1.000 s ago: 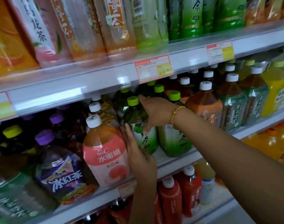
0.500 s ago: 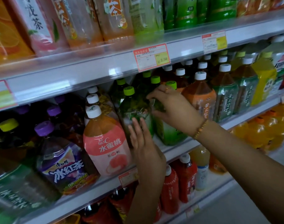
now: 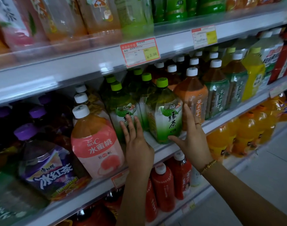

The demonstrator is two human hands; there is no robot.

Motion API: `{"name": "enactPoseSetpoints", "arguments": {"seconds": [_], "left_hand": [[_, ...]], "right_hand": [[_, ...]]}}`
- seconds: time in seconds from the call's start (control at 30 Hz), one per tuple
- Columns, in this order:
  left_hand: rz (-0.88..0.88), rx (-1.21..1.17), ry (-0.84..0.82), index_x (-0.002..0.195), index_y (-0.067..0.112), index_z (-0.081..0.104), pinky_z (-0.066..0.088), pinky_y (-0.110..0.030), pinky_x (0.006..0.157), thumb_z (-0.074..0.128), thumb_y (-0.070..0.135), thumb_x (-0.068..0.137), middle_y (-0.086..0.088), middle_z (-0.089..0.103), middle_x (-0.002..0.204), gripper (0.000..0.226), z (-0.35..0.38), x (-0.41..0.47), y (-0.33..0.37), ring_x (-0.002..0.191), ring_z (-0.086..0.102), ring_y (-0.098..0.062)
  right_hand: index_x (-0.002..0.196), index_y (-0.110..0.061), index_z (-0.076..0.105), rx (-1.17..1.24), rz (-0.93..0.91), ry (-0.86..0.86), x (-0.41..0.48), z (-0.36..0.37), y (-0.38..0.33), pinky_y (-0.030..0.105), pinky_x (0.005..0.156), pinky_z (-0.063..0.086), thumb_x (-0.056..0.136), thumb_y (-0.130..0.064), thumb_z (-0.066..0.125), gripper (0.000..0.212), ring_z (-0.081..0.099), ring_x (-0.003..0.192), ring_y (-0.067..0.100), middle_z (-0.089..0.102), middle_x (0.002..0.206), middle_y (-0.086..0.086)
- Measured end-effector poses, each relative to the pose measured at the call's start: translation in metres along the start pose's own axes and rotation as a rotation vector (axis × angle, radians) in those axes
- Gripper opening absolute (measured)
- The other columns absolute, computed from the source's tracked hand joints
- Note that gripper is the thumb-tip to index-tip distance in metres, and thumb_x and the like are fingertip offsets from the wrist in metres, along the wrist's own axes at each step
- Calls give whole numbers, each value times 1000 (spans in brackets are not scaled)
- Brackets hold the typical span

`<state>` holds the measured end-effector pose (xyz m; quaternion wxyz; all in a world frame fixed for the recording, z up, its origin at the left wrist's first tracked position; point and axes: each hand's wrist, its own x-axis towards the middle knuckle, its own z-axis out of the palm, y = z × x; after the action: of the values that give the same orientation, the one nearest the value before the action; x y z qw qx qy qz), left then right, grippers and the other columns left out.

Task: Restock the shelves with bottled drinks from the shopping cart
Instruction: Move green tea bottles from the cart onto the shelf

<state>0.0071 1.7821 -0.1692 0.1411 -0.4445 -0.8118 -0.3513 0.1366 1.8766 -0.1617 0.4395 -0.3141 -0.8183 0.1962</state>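
Head view: at mid-frame the tea bottle stands upright at the front of the middle shelf, just beside its twin on the left. Both hands are open. The right hand has its thumb on the bottle's base and straight fingers along its right side. The left hand lays straight fingers on the twin's label. The bottle looks full, so probably heavy, stiff and slick. It is best gripped around the labelled waist.

Price tags and floor
A red-bordered price tag reading 2.50 hangs at centre; a second tag sits to its right; pale floor lies lower right.
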Motion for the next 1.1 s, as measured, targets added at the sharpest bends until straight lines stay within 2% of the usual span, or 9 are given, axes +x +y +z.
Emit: {"name": "enactPoseSetpoints", "arguments": {"seconds": [0.1, 0.23, 0.4, 0.5, 0.6, 0.77, 0.9, 1.0, 1.1], "left_hand": [[-20, -4, -6, 150, 17, 0, 13, -33, 115, 47, 12, 91, 4, -24, 153, 75, -1, 0, 1, 140, -27, -18], [-5, 18, -89, 150, 21, 8, 24, -38, 112, 47, 35, 93, 5, -26, 151, 71, -5, -1, 2, 138, -30, -17], [34, 66, -101, 149, 26, 19, 36, -46, 105, 52, 33, 91, 2, -25, 151, 67, -6, -4, 2, 138, -29, -24], [39, 91, -98, 149, 24, 18, 41, -47, 101, 56, 29, 86, -2, -24, 152, 74, -6, -4, 3, 139, -27, -27], [38, 110, -108, 149, 22, 17, 35, -47, 106, 59, 31, 85, -4, -25, 151, 78, -8, -4, 5, 138, -28, -26], [46, 195, -130, 150, 20, 10, 38, -52, 102, 51, 37, 86, -10, -27, 151, 78, -4, -7, 6, 139, -27, -32], [119, 170, 18, 149, 14, 19, 30, -57, 106, 45, 38, 80, -21, 0, 156, 77, 1, -5, -1, 143, 3, -41], [233, -210, 220, 138, 5, 41, 25, -43, 112, 51, 24, 85, -20, 35, 145, 58, 12, -32, 17, 135, 31, -32], [288, -635, 64, 117, 7, 57, 40, -23, 97, 52, 26, 88, -3, 57, 117, 35, 40, -75, 81, 113, 51, -11]], "right_hand": [[149, -22, 13, 3, 66, -51, -1, 6, 12, 43, 96, 49, 69, -34, 80, 104, 47, 122, 29, 31, 142, 12], [142, -18, 27, 47, 70, -100, -5, 12, 20, 36, 96, 48, 66, -35, 82, 95, 49, 113, 20, 39, 129, 3], [132, -16, 36, 131, 77, -140, -2, 6, 20, 29, 90, 46, 69, -26, 82, 78, 43, 101, 10, 39, 109, -5], [133, -12, 35, 90, 71, -206, -2, 3, 22, 29, 92, 44, 71, -26, 80, 78, 46, 108, 17, 44, 118, 3], [134, -12, 36, -20, 69, -269, 3, -1, 20, 33, 96, 42, 73, -27, 78, 75, 47, 116, 23, 44, 129, 8], [139, -14, 42, -93, 27, -430, 10, -33, 24, 34, 95, 48, 86, -22, 66, 58, 56, 112, 24, 56, 129, 9], [111, -16, 67, -10, 86, -301, -4, -79, 31, 34, 83, 53, 85, -31, 68, 31, 63, 92, 14, 68, 103, 2], [104, -15, 69, -95, 145, -191, -29, -122, 40, 32, 78, 54, 83, -32, 68, 27, 63, 82, 11, 69, 99, 0], [103, -15, 70, -263, 232, -87, -56, -167, 49, 38, 78, 53, 84, -30, 68, 25, 64, 80, 15, 69, 100, 2]]}}
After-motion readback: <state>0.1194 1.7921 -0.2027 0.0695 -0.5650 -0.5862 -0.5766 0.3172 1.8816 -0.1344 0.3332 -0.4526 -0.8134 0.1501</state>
